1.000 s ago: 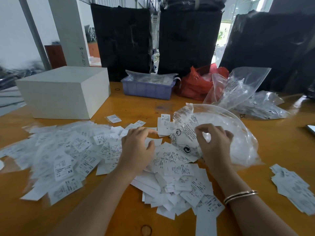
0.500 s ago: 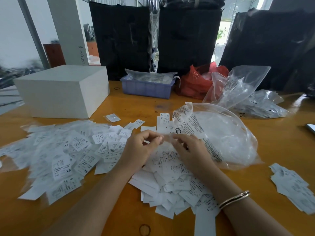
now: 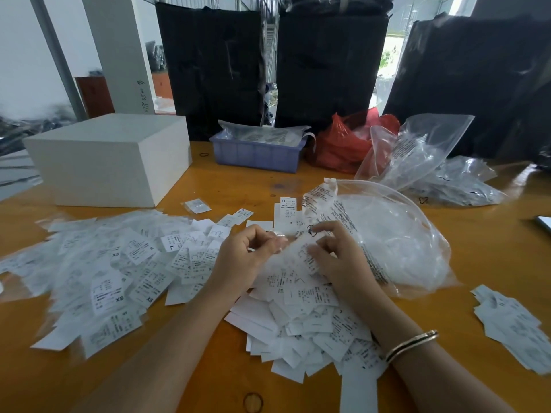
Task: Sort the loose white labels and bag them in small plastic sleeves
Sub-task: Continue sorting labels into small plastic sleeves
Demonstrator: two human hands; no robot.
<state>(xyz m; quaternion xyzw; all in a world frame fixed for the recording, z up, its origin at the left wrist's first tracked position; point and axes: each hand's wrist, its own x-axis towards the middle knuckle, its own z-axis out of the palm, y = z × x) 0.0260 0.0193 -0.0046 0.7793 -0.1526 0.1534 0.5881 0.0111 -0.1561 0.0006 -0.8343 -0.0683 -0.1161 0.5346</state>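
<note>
Moved since a second ago: right hand (image 3: 343,263), formerly at the mouth of the large clear bag (image 3: 393,234), is now working close beside the left hand (image 3: 247,257) over the label heap; the left is sitting much where it was

Left hand: fingers curled, thumb and forefinger pinching what is appearing to be a small plastic sleeve (image 3: 290,248), thin and see-through, its edges hard to make out

Right hand: fingers bent and pinching at the same sleeve from its far side, probably spreading the mouth so a label can slide in; whether a label is between the fingers cannot be told

Loose white labels (image 3: 301,317): lying heaped on the table (image 3: 492,263) directly beneath and nearward of both hands, kept within easy picking range

Sleeved labels (image 3: 113,278): spreading well to the left of the left hand, glossy and marked XS, S, L, XL, apparently being set aside as finished

Second small stack of labels (image 3: 512,326): sitting well to the right of the right hand, possibly a sorted size

Large clear bag: lying just beyond the right hand, mouth gaping toward it

White box (image 3: 110,159), blue tray (image 3: 256,153), red bag (image 3: 346,141): standing far beyond both hands

Judgement: bagging is underway, with many labels remaining
</note>
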